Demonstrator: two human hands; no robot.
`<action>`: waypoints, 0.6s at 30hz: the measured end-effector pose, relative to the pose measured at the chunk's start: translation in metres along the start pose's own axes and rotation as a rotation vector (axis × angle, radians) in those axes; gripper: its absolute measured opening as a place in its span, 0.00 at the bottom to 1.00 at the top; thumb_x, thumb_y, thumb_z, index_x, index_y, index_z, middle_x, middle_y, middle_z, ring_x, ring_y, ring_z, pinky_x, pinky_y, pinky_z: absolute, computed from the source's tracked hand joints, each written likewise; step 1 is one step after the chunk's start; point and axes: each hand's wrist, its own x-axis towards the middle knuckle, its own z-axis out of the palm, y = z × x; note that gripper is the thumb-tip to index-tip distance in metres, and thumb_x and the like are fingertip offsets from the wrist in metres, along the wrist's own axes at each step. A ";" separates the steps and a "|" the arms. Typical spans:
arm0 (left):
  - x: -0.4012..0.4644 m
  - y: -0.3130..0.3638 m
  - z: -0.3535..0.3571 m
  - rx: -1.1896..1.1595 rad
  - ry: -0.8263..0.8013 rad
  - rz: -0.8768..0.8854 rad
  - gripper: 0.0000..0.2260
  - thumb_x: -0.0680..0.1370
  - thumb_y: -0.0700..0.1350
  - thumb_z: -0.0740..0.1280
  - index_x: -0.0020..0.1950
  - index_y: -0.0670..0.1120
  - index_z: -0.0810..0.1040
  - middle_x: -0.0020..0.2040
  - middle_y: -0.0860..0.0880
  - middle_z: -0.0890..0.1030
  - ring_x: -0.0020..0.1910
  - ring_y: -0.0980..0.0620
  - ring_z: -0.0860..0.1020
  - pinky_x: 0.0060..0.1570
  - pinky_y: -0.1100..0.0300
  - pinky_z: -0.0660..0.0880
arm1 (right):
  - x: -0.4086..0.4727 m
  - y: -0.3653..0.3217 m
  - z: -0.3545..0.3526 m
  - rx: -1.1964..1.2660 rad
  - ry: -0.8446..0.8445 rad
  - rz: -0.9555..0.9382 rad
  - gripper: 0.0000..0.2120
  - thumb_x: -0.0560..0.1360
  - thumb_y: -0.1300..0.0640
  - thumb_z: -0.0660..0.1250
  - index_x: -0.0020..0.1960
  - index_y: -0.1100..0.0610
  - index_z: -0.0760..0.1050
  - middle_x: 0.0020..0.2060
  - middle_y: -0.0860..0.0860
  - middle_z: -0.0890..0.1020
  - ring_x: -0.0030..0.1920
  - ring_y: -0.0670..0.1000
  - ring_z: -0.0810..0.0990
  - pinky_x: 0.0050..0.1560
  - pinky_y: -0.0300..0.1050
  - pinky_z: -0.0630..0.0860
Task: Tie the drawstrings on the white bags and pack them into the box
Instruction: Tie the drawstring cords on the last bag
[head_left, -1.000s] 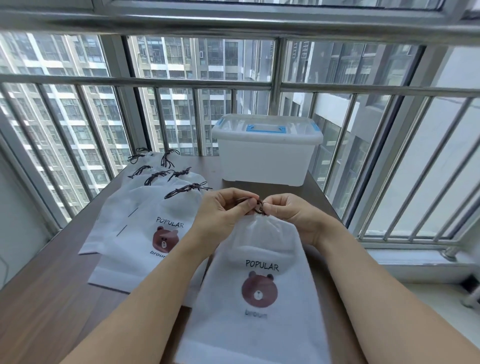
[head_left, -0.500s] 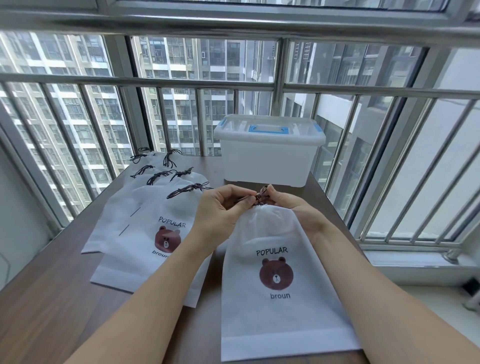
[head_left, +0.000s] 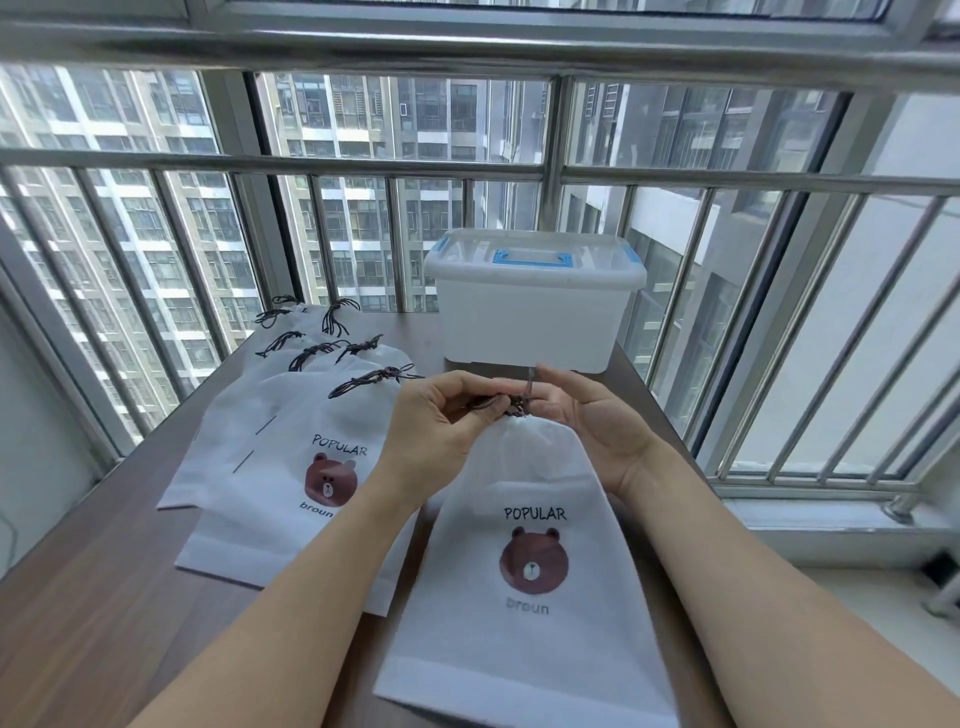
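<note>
A white drawstring bag (head_left: 530, 623) with a brown bear print lies on the wooden table (head_left: 93, 597) in front of me. Its gathered neck is closed by a dark drawstring (head_left: 511, 405). My left hand (head_left: 441, 431) pinches the string at the neck from the left. From the right, my right hand (head_left: 587, 415) pinches a strand that stands up above the neck. A stack of several more white bags (head_left: 280, 467) with dark strings lies to the left. Behind my hands stands the white plastic box (head_left: 535, 306), its lid with blue handle on.
A metal window railing (head_left: 363, 166) runs along the table's far and left edges, with more bars on the right. A white sill (head_left: 831, 525) lies to the right of the table. High-rise buildings show outside.
The bag has slid toward me and lies flatter on the table. My right hand has opened out and lifted a strand of string upward; my left hand keeps its pinch at the neck.
</note>
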 end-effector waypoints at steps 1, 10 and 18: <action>-0.001 0.001 0.000 0.000 -0.032 0.014 0.09 0.75 0.30 0.70 0.48 0.41 0.85 0.46 0.47 0.87 0.47 0.50 0.85 0.52 0.60 0.80 | 0.000 0.000 0.000 -0.034 0.012 0.016 0.32 0.75 0.43 0.72 0.72 0.60 0.73 0.30 0.46 0.68 0.36 0.47 0.56 0.45 0.39 0.59; 0.000 -0.004 -0.001 0.072 -0.053 -0.068 0.08 0.74 0.32 0.73 0.45 0.45 0.85 0.41 0.47 0.87 0.42 0.51 0.85 0.48 0.59 0.80 | -0.014 -0.007 0.020 -0.674 0.332 -0.378 0.10 0.77 0.57 0.72 0.39 0.60 0.84 0.26 0.50 0.75 0.29 0.46 0.68 0.32 0.37 0.65; 0.004 -0.002 -0.007 -0.130 0.007 -0.340 0.02 0.75 0.34 0.72 0.45 0.39 0.83 0.36 0.45 0.83 0.34 0.53 0.80 0.38 0.66 0.76 | -0.008 -0.002 0.016 -1.285 0.263 -0.613 0.04 0.75 0.59 0.75 0.49 0.55 0.87 0.36 0.44 0.85 0.37 0.43 0.83 0.37 0.36 0.74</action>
